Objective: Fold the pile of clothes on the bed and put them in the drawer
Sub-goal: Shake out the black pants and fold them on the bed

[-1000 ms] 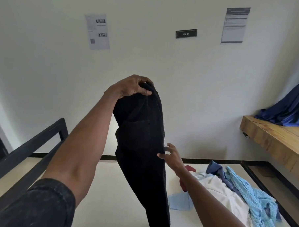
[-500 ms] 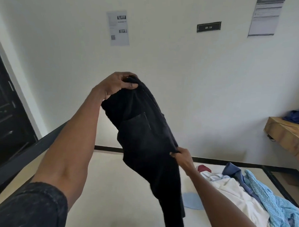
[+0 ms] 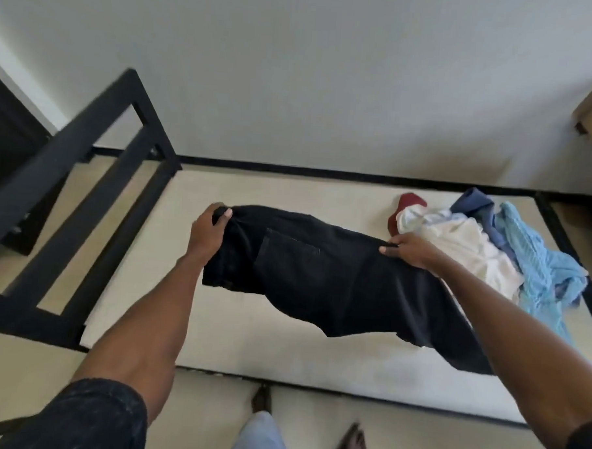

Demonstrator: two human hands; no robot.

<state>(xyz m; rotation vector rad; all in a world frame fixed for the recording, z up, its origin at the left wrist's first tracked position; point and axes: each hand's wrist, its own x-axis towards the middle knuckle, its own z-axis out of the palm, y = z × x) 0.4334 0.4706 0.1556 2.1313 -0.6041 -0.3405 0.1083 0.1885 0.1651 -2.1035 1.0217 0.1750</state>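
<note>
- The left hand [image 3: 208, 232] grips one end of the black trousers [image 3: 323, 276]; its fingers are curled over the top edge of the cloth and the thumb is pressed on the near side of it.
- The right hand [image 3: 409, 250] pinches the upper edge of the same trousers farther along, thumb under the fold and fingers bent over it.
- Between the two hands the trousers stretch nearly level above the mattress [image 3: 249, 324], with a back pocket facing the camera just right of the left hand.
- Past the right hand the legs of the trousers sag down and to the right, passing under the right forearm; whether the hanging end touches the mattress cannot be told.
- The pile of clothes [image 3: 473, 245] lies on the right part of the mattress, just behind the right hand: a white garment in the middle, a dark red piece at its far left, a blue piece behind it and a light blue striped garment at the right edge.
- The black bed frame [image 3: 97, 168] rises at the left end of the mattress, and a thin black rim runs along the wall side.
- The person's feet show on the floor below the near edge of the bed.
</note>
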